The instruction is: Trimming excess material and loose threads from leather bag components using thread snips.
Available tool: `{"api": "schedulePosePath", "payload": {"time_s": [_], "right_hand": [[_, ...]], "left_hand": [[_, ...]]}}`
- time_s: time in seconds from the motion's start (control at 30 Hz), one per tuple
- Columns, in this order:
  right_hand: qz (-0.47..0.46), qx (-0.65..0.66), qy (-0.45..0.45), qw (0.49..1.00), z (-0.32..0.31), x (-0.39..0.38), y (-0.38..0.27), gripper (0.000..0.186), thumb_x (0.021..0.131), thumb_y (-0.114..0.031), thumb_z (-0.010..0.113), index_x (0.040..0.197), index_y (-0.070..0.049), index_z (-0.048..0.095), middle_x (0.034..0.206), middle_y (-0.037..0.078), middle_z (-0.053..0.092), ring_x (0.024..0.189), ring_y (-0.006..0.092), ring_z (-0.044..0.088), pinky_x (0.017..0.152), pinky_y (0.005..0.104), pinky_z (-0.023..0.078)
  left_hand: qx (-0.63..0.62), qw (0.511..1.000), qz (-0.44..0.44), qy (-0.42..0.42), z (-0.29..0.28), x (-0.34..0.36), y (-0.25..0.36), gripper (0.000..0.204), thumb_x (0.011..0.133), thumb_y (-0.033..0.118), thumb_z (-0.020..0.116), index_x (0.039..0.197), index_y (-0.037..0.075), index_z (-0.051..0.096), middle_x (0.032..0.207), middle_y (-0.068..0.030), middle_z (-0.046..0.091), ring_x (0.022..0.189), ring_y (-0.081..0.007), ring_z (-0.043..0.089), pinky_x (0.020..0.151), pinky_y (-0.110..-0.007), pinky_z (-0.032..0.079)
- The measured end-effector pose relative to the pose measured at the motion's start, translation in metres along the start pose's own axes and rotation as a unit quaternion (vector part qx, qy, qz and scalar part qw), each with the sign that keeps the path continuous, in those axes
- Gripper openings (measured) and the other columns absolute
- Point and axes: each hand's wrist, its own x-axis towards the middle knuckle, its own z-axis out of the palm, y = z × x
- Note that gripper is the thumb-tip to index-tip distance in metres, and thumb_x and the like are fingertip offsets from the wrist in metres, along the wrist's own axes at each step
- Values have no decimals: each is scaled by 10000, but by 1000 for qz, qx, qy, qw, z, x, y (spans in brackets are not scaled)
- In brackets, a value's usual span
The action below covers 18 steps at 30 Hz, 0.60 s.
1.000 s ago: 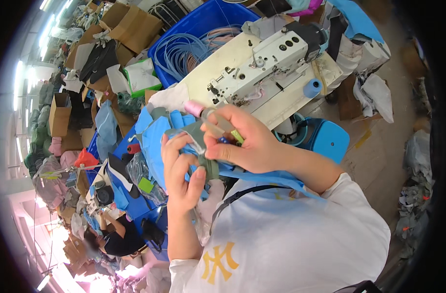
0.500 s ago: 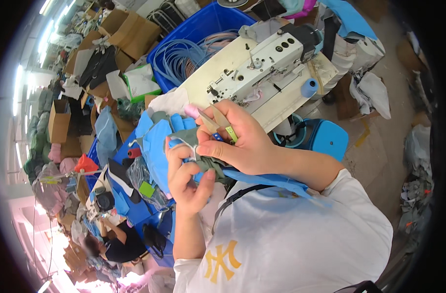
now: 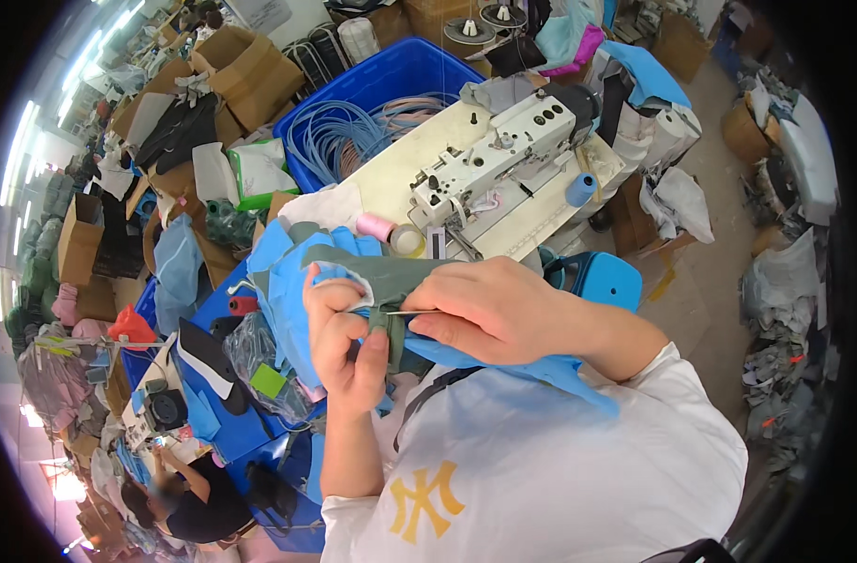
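Observation:
My left hand is closed on a grey-green cloth, pinching it between thumb and fingers. A white edge and light blue cloth show beside those fingers. Closed around small scissors, my right hand lies just right of the left thumb. The thin blades point left and lie against the pinched part of the grey-green cloth; the scissors' handles are hidden in my palm. More blue cloth hangs below my right wrist, across my lap.
Beyond my hands stands a white sewing machine on a pale table, with a pink thread cone and a blue one. A blue bin holds coiled strips. Lower left, another person sits at work.
My right hand has turned over and come down, so the scissors' blades swing from pointing up to lying against the cloth. My left hand keeps its pinch. The whole view has shifted slightly.

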Motion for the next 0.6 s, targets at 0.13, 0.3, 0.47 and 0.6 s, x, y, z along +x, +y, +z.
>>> {"api": "schedulePosePath", "payload": {"time_s": [0.13,0.3,0.47,0.6], "right_hand": [[-3,-5,-14,1000,19,11,-14,159,891,-94,683,1034,-47,632,808,93,619,684,291,620,569,384,477],[-21,-12,-14,1000,45,22,-29,137,893,-118,682,1006,-60,633,816,91,623,698,298,617,573,391,475],[-43,-7,-32,999,69,31,-40,111,906,-134,681,976,-61,635,827,88,632,683,288,619,568,381,471],[-19,77,-21,997,98,31,-35,129,933,-133,667,1024,-45,641,842,87,640,658,263,619,578,341,473]], "left_hand": [[-20,999,7,23,-23,-8,3,193,732,106,653,712,85,462,868,-82,512,893,-276,546,1151,-567,153],[-34,999,13,-2,-48,-22,2,184,730,123,661,705,79,484,879,-82,526,883,-269,544,1142,-550,177],[-45,999,11,-1,-72,-43,0,163,741,123,658,728,74,503,888,-79,534,884,-263,545,1123,-548,211],[-38,999,1,19,-89,-56,4,150,747,122,656,746,73,514,890,-75,538,881,-259,546,1110,-551,228]]}}
